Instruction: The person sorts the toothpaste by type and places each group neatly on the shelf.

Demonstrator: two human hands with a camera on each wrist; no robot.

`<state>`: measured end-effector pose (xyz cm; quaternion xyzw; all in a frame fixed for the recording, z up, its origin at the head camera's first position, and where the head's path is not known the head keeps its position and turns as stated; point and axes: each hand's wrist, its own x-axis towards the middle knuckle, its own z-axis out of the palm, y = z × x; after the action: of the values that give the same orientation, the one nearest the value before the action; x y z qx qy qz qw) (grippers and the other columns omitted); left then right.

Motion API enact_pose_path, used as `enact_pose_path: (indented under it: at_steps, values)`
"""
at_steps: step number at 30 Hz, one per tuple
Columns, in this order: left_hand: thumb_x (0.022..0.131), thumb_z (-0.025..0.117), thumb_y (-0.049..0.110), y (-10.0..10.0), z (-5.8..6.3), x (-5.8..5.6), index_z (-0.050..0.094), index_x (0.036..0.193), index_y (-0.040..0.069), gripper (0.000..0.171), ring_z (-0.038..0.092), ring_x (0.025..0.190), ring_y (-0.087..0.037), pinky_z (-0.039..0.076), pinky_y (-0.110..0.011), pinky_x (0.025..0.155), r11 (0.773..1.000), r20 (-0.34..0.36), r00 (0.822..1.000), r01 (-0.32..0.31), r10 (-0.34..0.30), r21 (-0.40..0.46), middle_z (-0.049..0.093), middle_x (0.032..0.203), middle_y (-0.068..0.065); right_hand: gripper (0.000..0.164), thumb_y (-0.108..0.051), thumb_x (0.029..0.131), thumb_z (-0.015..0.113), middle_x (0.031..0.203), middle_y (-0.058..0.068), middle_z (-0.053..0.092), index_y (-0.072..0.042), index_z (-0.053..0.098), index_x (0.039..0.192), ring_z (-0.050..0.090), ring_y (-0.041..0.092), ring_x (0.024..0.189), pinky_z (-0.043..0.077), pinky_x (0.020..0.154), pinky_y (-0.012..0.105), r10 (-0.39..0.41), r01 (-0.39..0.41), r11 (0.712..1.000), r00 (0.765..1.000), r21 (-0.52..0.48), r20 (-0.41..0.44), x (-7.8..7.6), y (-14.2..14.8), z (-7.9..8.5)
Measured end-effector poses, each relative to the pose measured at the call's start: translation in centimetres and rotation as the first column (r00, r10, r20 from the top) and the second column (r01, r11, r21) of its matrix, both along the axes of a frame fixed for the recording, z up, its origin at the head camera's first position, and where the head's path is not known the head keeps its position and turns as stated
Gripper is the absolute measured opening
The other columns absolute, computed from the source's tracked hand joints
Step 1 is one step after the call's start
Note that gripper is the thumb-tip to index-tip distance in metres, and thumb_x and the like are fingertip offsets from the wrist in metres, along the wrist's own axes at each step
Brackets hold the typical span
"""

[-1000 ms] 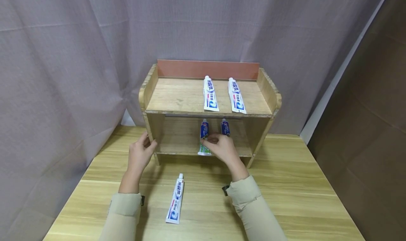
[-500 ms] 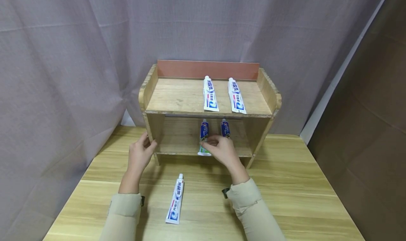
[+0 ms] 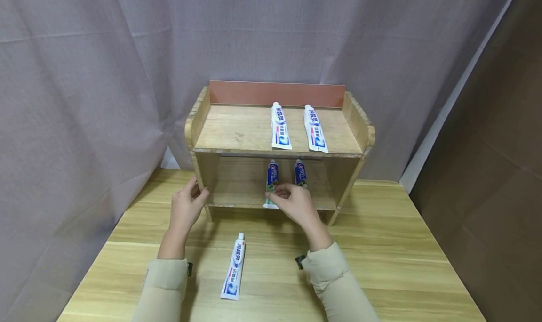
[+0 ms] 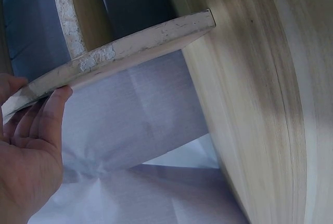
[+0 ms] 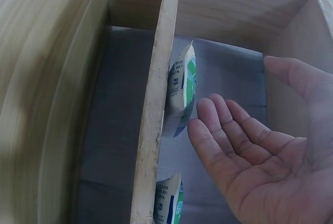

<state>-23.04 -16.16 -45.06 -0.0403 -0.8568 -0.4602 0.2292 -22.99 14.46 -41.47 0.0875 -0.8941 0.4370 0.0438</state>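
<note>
On the lower shelf of the small wooden rack (image 3: pixel 237 149) lie two blue-and-green toothpaste tubes, the left tube (image 3: pixel 272 172) and the right tube (image 3: pixel 300 171). My right hand (image 3: pixel 296 203) is in front of them, overlapping both in the head view. In the right wrist view its fingers are extended beside the green-ended tube (image 5: pixel 183 86), thumb apart, with nothing gripped. My left hand (image 3: pixel 186 208) pinches the rack's left side panel (image 4: pixel 125 49) between thumb and fingers. Two white toothpaste tubes rest on the upper shelf, one near the middle (image 3: pixel 280 126), another farther right (image 3: pixel 315 129).
Another white toothpaste tube (image 3: pixel 233 268) lies on the wooden table (image 3: pixel 394 265) in front of the rack, between the forearms. A grey curtain (image 3: pixel 271 35) hangs behind, and a brown panel (image 3: pixel 487 171) stands on the right.
My right hand has lowered slightly toward the front end of the left blue-and-green tube. The left hand stays on the rack's side panel, and the tubes keep their places.
</note>
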Motion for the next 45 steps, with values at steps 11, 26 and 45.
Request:
enact_pose_path:
  at_steps: [11,26,45]
  values:
    - [0.095,0.067,0.016,0.1,-0.1,0.0,0.065,0.128,0.010,0.034,0.071,0.103,-0.036,0.061,-0.040,0.085,1.000,0.016,1.000,-0.003,0.003,0.015,0.069,0.117,-0.022,0.047,-0.048,0.086,0.076,0.094,0.003,0.074,-0.005,0.073,0.107,0.070,0.017,0.086,0.062,0.075,0.032,0.007,-0.008,1.000,1.000,-0.014,-0.027,0.6,-0.3,0.0]
    - [0.096,0.065,0.016,0.0,0.0,0.0,0.063,0.132,0.011,0.037,0.069,0.108,-0.036,0.060,-0.042,0.087,1.000,0.040,0.999,0.002,-0.003,0.010,0.068,0.120,-0.022,0.036,-0.036,0.088,0.078,0.095,0.001,0.073,-0.007,0.072,0.108,0.069,0.016,0.087,0.062,0.076,0.030,0.030,-0.029,0.996,0.999,-0.090,0.012,2.4,-1.3,0.0]
    - [0.095,0.065,0.016,0.0,0.1,0.1,0.064,0.130,0.010,0.035,0.069,0.107,-0.037,0.061,-0.042,0.087,1.000,0.033,0.999,0.005,-0.006,0.009,0.068,0.119,-0.023,0.045,-0.047,0.085,0.078,0.097,0.001,0.073,-0.008,0.073,0.108,0.069,0.016,0.088,0.061,0.078,0.029,0.105,-0.092,0.979,0.992,-0.182,0.068,4.6,-2.7,-1.3]
